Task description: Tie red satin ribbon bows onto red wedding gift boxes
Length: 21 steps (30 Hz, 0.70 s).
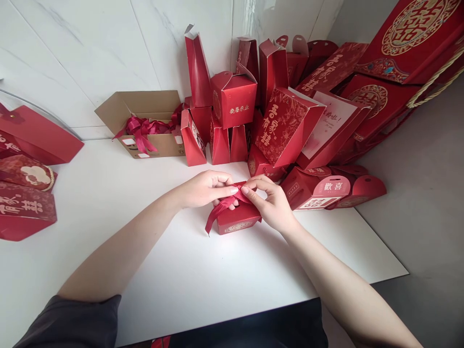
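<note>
A small red gift box (237, 220) is held on the white table (181, 270), a red ribbon (222, 207) pinched over it by the left hand (205, 189) and right hand (271, 203). The knot is hidden, possibly loose; slackened fingers could let it slip.

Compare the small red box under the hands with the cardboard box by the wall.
The small red box is glossy red; the cardboard box is plain brown. The red box is much smaller. Its top is being tied: the left hand and right hand pinch a red ribbon over it, while the cardboard box lies open with loose ribbons spilling out. Both rest on the white table.
</note>
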Available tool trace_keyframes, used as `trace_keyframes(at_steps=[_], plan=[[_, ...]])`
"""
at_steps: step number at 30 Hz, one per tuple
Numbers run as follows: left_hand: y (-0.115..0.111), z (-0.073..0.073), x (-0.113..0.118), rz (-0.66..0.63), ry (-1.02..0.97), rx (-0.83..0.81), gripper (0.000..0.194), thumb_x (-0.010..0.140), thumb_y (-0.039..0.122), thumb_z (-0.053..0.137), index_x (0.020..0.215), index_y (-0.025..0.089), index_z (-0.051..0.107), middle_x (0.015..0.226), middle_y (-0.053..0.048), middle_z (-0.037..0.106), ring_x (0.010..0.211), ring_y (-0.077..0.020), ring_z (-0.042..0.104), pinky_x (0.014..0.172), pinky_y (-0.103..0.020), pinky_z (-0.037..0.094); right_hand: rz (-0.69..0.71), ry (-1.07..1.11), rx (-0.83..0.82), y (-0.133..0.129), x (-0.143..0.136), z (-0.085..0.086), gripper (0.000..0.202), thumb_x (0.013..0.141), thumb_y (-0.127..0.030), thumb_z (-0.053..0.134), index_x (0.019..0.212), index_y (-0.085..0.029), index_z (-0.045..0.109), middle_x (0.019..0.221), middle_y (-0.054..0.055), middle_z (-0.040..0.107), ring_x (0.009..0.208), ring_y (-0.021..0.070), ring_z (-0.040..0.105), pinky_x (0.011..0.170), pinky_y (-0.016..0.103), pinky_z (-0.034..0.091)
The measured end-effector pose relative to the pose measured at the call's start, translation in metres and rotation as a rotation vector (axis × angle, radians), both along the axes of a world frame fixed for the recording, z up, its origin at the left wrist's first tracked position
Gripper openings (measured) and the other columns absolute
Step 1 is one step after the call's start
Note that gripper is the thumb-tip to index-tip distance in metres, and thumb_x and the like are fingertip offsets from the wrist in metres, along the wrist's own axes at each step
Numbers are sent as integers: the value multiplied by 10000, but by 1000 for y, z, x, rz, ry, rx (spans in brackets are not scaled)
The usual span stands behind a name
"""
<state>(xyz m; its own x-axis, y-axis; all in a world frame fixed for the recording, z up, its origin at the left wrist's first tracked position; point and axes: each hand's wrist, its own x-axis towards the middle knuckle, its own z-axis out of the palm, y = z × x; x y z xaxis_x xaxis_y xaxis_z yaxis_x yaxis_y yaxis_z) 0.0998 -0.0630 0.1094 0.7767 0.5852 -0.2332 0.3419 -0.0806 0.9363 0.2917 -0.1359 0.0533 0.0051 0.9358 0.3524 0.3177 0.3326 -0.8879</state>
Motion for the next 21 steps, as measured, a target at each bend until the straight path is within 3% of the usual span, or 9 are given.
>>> trace_keyframes(at_steps=[7,16,21], plan=[[1,-1,0,55,16,-51,270,892,374,601,740,151,607,788,-51,731,854,-210,735,676,-269,554,-29,-13,105,-5,-2,4,158,924,-301,596,819,-220,682,889,33,613,868,172,599,845,336,468],[2,-3,1,33,25,-24,232,893,307,586,719,155,605,749,-27,702,867,-199,727,659,-245,539,4,-47,68,-5,-4,2,58,875,-283,660,858,-229,672,875,15,676,861,180,610,829,345,473],[2,-3,1,11,27,10,232,897,321,579,742,156,625,755,-25,702,746,-144,694,643,-234,523,34,-57,4,-6,-5,5,139,845,-314,696,959,-239,674,956,15,704,903,182,608,838,339,470]])
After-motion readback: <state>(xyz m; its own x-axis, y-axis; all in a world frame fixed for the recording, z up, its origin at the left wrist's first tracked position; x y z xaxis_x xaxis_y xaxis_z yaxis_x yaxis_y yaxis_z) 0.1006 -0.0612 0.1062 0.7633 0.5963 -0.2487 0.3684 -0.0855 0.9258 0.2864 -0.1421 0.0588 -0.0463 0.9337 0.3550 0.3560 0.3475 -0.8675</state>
